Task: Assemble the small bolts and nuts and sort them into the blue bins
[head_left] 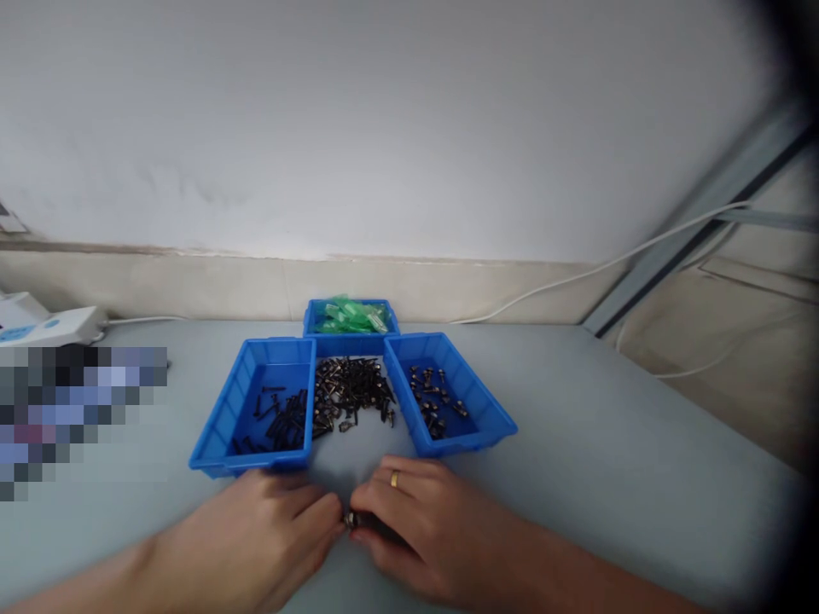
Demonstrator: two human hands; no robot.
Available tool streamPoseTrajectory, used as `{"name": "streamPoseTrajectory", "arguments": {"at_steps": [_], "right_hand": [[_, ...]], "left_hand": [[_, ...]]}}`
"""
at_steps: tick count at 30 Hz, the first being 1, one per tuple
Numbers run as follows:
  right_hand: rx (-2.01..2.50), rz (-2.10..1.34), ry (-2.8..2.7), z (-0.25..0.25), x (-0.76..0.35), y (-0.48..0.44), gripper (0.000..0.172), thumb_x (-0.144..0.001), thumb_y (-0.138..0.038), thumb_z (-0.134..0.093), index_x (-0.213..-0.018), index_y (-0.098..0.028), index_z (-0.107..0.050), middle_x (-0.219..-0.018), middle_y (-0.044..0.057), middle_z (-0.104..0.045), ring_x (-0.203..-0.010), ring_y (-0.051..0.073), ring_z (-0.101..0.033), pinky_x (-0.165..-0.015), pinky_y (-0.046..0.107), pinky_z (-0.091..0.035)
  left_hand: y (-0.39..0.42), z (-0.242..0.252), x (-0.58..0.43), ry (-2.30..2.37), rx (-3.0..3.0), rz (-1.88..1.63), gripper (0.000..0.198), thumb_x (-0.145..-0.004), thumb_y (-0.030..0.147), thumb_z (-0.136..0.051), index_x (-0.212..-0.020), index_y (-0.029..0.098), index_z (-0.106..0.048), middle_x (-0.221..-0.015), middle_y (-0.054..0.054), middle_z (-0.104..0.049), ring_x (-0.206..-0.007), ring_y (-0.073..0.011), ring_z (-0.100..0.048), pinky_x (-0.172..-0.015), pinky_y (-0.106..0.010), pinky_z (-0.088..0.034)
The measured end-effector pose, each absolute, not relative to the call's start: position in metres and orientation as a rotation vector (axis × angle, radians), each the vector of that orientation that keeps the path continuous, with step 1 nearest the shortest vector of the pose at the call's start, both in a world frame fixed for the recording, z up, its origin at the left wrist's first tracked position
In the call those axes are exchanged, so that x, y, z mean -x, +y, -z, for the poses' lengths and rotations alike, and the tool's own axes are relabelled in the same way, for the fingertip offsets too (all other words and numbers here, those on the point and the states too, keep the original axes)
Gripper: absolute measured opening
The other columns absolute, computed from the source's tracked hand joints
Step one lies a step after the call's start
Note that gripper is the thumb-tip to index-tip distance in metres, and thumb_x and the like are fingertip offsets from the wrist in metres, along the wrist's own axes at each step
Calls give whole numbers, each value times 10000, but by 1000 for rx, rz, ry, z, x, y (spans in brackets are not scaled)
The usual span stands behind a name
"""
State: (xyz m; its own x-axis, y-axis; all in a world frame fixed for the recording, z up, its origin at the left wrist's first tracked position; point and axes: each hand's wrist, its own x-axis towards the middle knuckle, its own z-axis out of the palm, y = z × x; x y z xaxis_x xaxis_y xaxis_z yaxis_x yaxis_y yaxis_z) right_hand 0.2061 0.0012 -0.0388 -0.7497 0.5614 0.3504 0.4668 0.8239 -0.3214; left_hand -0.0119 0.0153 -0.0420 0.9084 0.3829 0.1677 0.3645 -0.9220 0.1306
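Observation:
Close to the near edge of the view, my left hand point(281, 524) and my right hand point(432, 516) meet almost fingertip to fingertip. Between them is a small shiny metal fastener point(351, 519), partly hidden by the fingers. My right thumb and index finger close around its right side; the left fingertips are pinched at its left end. Beyond the hands lies a loose pile of dark screws and metal fasteners point(351, 388). A blue bin point(217, 418) on the left holds long black screws point(287, 422). Short shiny-headed fasteners point(435, 396) lie in the blue bin point(486, 414) on the right.
At the back, a smaller blue bin point(351, 344) holds green plastic bags point(351, 315). A white power strip point(70, 324) is at the left, near a blurred-out patch. The wall point(384, 153) rises behind the table, with a white cable point(563, 281) and metal frame point(671, 243) on the right.

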Motion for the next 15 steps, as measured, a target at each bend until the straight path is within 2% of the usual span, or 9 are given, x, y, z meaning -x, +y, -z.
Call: {"name": "streamPoseTrajectory", "arguments": {"at_steps": [9,15], "right_hand": [[702,-262,-2543,36,-205,-1,288,-974,-331,-376,-891,-142,-578,-717,36,-633,-669,152,-558,-636,242,-421],[723,-232,-2548,38,-206,-1,264,-977,-286,-371,-864,-153,-569,-708,31,-631,-667,159,-558,-663,258,-425]], "left_hand": [[16,40,11,546,-2969,-226,201,-877,60,-391,-728,174,-464,-657,5,-539,-520,-145,-497,-458,-284,-337],[17,40,10,541,-3011,-305,349,-976,130,-241,-728,172,-483,-636,-3,-534,-503,-148,-496,-447,-293,-327]]}}
